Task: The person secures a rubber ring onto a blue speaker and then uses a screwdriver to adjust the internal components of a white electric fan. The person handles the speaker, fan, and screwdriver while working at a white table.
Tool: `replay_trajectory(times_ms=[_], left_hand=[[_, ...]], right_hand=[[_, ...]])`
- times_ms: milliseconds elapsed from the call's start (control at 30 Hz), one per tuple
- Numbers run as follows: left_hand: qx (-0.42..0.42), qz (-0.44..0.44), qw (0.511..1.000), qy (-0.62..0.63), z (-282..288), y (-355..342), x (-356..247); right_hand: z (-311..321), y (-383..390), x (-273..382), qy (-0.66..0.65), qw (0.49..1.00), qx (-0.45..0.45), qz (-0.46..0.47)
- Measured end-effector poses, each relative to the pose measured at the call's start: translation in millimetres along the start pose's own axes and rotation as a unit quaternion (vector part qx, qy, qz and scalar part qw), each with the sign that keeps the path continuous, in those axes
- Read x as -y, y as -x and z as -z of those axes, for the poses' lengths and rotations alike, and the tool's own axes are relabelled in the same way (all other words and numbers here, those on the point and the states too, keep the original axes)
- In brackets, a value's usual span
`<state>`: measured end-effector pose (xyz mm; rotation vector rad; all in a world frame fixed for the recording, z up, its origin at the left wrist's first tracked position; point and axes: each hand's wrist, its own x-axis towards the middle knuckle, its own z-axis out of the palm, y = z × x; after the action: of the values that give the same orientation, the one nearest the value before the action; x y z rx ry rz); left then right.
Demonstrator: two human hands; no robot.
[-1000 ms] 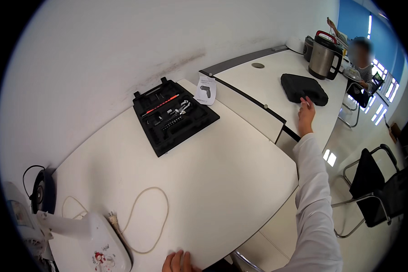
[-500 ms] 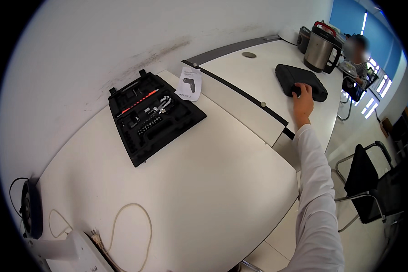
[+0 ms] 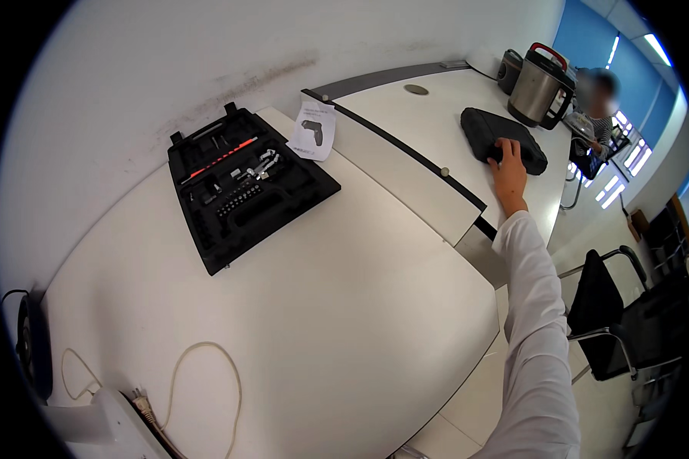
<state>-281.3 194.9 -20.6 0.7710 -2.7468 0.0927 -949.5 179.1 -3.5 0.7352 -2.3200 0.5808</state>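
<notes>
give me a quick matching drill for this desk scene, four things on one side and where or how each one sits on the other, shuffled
Things:
1. right hand
2. open black tool case
3. paper leaflet
4. steel kettle

Places or states:
a. lying just past the tool case's far corner
b. standing at the far end of the second table
c. resting on the closed black case
d. lid open, bits showing, near the wall

Pairs: 1-c, 2-d, 3-a, 4-b
</notes>
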Motion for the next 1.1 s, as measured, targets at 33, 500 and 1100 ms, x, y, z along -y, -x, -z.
replay_trajectory(times_ms=[33, 500, 1100], left_hand=[[-0.008, -0.003, 1.000, 0.005, -2, 2, 1], [0.041, -0.158, 0.986, -0.030, -25, 42, 33], [0.100, 0.153, 0.965, 0.186, -17, 54, 6]], right_hand=[[0, -1, -4, -0.016, 1.000, -0.001, 0.013], [-1, -5, -7, -0.008, 0.996, 0.085, 0.034], [-17, -7, -43, -0.006, 0.985, -0.034, -0.170]])
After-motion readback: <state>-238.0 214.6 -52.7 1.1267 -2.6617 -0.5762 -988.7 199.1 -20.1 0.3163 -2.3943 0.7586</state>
